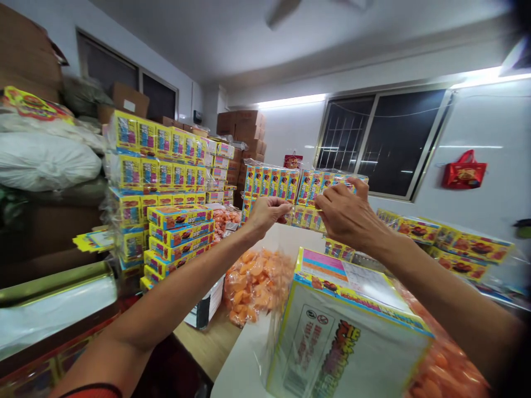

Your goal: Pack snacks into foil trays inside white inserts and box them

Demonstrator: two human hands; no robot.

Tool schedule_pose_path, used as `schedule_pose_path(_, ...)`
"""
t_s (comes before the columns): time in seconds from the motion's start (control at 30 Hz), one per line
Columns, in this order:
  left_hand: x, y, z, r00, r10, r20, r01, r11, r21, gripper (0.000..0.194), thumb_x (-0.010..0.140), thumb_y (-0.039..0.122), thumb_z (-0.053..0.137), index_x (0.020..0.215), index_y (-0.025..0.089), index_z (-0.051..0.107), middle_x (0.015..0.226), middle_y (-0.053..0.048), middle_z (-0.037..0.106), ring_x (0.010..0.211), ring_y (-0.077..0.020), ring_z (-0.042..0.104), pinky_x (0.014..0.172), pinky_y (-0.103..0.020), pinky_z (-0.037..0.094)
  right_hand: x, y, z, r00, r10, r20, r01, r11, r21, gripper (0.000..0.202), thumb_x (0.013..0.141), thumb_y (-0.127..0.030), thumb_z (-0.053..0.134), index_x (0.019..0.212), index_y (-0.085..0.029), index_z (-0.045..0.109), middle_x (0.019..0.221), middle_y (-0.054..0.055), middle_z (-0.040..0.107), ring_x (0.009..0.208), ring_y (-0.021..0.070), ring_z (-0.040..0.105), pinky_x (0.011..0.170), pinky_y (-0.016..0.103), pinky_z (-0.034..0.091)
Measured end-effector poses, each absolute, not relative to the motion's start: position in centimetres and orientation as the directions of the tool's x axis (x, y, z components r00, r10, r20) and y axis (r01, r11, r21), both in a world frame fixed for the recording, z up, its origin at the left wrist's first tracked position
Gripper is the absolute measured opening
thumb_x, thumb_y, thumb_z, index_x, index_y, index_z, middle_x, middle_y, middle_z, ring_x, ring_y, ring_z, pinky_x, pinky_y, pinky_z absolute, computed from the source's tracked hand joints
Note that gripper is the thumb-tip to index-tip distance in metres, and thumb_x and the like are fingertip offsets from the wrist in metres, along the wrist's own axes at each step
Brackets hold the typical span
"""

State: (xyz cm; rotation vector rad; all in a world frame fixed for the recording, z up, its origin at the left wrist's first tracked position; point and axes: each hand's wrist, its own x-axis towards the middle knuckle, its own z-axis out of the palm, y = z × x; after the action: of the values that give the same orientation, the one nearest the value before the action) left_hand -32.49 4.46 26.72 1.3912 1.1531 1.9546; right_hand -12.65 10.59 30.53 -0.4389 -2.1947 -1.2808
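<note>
My left hand (267,215) reaches forward in the middle of the view, thumb and fingertips pinched together. To its right and a little higher, my right hand (344,213) has its fingers curled in, with the fingertips partly hidden. Whatever either pinch holds is too thin or too hidden to make out. Below and in front of both hands stands a large printed carton (352,331), white on the near side and yellow-edged on top. Clear plastic film (267,337) shows along its left side. The hands are apart from each other.
A clear bag of orange pieces (257,282) lies left of the carton; more orange pieces (452,359) are at the right. Small yellow boxes (180,229) and film-wrapped packs (161,171) are stacked on the left. More wrapped packs (271,185) stand behind my hands.
</note>
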Motion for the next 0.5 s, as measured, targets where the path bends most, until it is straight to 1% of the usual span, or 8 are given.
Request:
schedule_pose_path(0.07,-32.6,4.6,26.6,-0.374,0.765,0.524,0.088,-0.534,0.841,0.016,0.083,0.008,0.069,0.067,0.011,0.069,0.058,0.003,0.059,0.048,-0.0059,0.052,0.052,-0.021,0.045,-12.4,10.8,30.5,-0.797,-0.006,0.604,0.515,0.516,0.684,0.016,0.094,-0.020,0.050,0.102,-0.016,0.064,0.099,0.012,0.067,0.100,0.0300,0.054,0.105,0.049,0.023)
schedule_pose_path(0.13,-32.7,4.7,26.5,-0.370,0.769,0.522,0.088,-0.530,0.843,0.015,0.082,0.009,0.070,0.067,0.011,0.070,0.057,0.003,0.060,0.048,-0.0060,0.051,0.052,-0.021,0.044,-12.3,11.1,30.3,-0.798,-0.009,0.603,0.508,0.529,0.680,0.017,0.095,-0.022,0.052,0.106,-0.016,0.064,0.102,0.011,0.068,0.102,0.0298,0.054,0.105,0.047,0.024)
schedule_pose_path(0.2,-32.8,4.8,26.5,-0.360,0.775,0.519,0.086,-0.526,0.846,0.014,0.082,0.010,0.071,0.068,0.011,0.071,0.056,0.003,0.060,0.047,-0.0061,0.051,0.053,-0.021,0.043,-12.4,11.4,30.1,-0.804,0.001,0.595,0.513,0.510,0.691,0.017,0.095,-0.017,0.050,0.105,-0.016,0.064,0.099,0.010,0.068,0.100,0.0286,0.054,0.106,0.048,0.022)
schedule_pose_path(0.33,-32.8,4.8,26.6,-0.347,0.778,0.524,0.093,-0.527,0.845,0.011,0.082,0.013,0.072,0.071,0.012,0.073,0.055,0.003,0.060,0.046,-0.0066,0.051,0.054,-0.022,0.043,-12.8,11.8,30.0,-0.813,0.046,0.580,0.525,0.488,0.698,0.023,0.094,-0.008,0.042,0.097,-0.015,0.064,0.092,0.009,0.067,0.097,0.0274,0.054,0.108,0.051,0.017)
schedule_pose_path(0.43,-32.7,4.8,26.6,-0.339,0.771,0.539,0.115,-0.535,0.837,0.013,0.082,0.015,0.073,0.068,0.013,0.071,0.053,0.003,0.060,0.046,-0.0068,0.051,0.054,-0.022,0.043,-13.1,11.9,30.3,-0.794,0.073,0.604,0.545,0.527,0.652,0.021,0.093,-0.007,0.043,0.093,-0.014,0.063,0.093,0.010,0.068,0.098,0.0270,0.054,0.107,0.050,0.018)
schedule_pose_path(0.5,-32.6,4.8,26.6,-0.340,0.764,0.548,0.130,-0.539,0.832,0.020,0.082,0.015,0.072,0.063,0.014,0.067,0.050,0.003,0.057,0.044,-0.0069,0.050,0.052,-0.022,0.041,-13.4,11.8,30.5,-0.761,0.121,0.638,0.580,0.567,0.584,0.018,0.092,-0.009,0.045,0.089,-0.015,0.062,0.093,0.011,0.068,0.097,0.0266,0.054,0.103,0.048,0.021)
